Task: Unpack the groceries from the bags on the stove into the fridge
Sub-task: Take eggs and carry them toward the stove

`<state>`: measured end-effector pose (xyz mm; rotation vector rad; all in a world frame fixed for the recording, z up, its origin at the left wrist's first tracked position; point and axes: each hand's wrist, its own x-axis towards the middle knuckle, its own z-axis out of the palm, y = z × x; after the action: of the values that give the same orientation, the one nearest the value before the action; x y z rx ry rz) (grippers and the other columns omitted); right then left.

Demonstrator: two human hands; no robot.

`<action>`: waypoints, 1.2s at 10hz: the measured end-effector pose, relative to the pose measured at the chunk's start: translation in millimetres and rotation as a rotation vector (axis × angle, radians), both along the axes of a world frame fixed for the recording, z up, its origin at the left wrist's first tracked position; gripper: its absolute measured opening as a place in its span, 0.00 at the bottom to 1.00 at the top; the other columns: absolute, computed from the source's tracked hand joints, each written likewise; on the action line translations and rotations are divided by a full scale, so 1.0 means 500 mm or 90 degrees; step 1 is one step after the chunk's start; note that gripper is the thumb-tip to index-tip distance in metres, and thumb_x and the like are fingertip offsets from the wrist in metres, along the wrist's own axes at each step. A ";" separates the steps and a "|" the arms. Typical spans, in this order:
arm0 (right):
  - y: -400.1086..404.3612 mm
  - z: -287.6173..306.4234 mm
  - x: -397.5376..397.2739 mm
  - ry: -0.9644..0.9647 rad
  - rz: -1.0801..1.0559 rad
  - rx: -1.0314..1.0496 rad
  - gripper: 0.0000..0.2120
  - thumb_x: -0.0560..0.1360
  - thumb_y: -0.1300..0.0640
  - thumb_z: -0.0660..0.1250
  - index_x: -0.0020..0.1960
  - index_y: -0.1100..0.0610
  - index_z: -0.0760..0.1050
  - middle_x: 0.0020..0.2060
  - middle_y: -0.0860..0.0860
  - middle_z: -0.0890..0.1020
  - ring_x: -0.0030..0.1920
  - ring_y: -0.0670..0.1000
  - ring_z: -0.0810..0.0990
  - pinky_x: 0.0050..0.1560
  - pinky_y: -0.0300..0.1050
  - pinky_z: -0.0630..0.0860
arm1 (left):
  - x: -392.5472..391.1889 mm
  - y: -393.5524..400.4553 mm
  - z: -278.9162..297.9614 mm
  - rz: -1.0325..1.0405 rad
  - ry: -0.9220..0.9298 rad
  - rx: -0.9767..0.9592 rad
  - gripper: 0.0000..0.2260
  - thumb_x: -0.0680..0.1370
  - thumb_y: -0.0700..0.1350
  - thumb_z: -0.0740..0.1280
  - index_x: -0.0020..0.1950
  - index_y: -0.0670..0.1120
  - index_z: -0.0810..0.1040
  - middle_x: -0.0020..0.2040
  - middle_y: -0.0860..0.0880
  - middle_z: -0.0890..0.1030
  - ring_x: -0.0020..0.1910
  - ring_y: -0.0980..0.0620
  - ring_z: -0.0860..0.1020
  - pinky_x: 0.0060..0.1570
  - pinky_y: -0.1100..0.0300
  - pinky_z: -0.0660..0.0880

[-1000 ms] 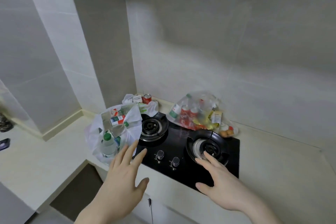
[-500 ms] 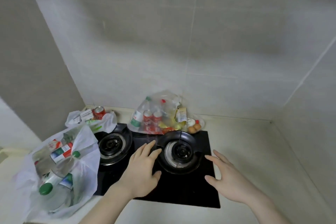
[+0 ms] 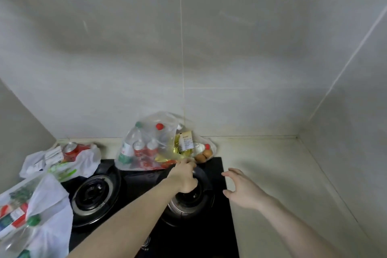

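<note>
Left hand [image 3: 184, 176] of mine reaches across the black glass gas stove [image 3: 217, 226], fingers closing on the front edge of the clear plastic grocery bag [image 3: 150, 144] at the stove's back edge; whether I grip it I cannot tell. My right hand [image 3: 240, 190] hovers open and empty over the stove's right edge.

Grey tiled wall [image 3: 230, 48] rises behind a beige countertop [image 3: 272, 163]

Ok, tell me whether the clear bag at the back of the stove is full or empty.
Full: bottles, packets and eggs show through the clear bag, bulging it.
</note>
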<state>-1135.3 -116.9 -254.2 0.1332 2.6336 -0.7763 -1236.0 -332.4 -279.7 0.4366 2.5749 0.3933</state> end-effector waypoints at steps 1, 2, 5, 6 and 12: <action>0.007 -0.019 -0.015 -0.011 -0.047 -0.024 0.27 0.80 0.52 0.68 0.78 0.52 0.67 0.77 0.49 0.65 0.78 0.49 0.66 0.73 0.35 0.59 | -0.047 0.033 -0.024 -0.030 0.016 -0.068 0.26 0.77 0.48 0.65 0.75 0.48 0.68 0.75 0.46 0.66 0.71 0.40 0.70 0.67 0.48 0.72; 0.005 -0.049 -0.006 -0.026 -0.107 -0.046 0.26 0.79 0.53 0.68 0.76 0.52 0.68 0.75 0.49 0.67 0.76 0.49 0.68 0.74 0.36 0.62 | -0.097 0.058 -0.044 -0.055 0.027 -0.097 0.23 0.76 0.47 0.64 0.72 0.48 0.72 0.71 0.46 0.70 0.66 0.41 0.74 0.63 0.50 0.75; 0.010 -0.104 0.006 -0.021 -0.207 -0.052 0.25 0.80 0.53 0.66 0.77 0.51 0.67 0.77 0.48 0.64 0.75 0.53 0.69 0.75 0.43 0.64 | -0.253 0.128 -0.129 -0.187 0.133 -0.167 0.12 0.82 0.41 0.63 0.65 0.45 0.79 0.59 0.49 0.83 0.55 0.52 0.80 0.52 0.61 0.73; 0.013 -0.117 0.009 -0.015 -0.215 -0.046 0.25 0.81 0.53 0.65 0.77 0.50 0.67 0.78 0.48 0.62 0.77 0.53 0.67 0.75 0.42 0.63 | -0.261 0.165 -0.140 0.002 0.006 -0.014 0.11 0.84 0.47 0.62 0.52 0.43 0.82 0.42 0.51 0.87 0.41 0.56 0.83 0.43 0.65 0.78; 0.049 -0.150 0.035 -0.037 -0.233 -0.051 0.25 0.80 0.50 0.65 0.76 0.45 0.67 0.80 0.45 0.59 0.77 0.52 0.67 0.76 0.46 0.64 | -0.256 0.160 -0.205 -0.042 0.043 0.096 0.12 0.85 0.36 0.60 0.64 0.50 0.70 0.66 0.45 0.77 0.66 0.41 0.77 0.33 0.81 0.67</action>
<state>-1117.9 -92.2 -329.3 0.6191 2.5493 -0.9750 -1363.8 -252.3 -382.1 0.5957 2.5970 0.5616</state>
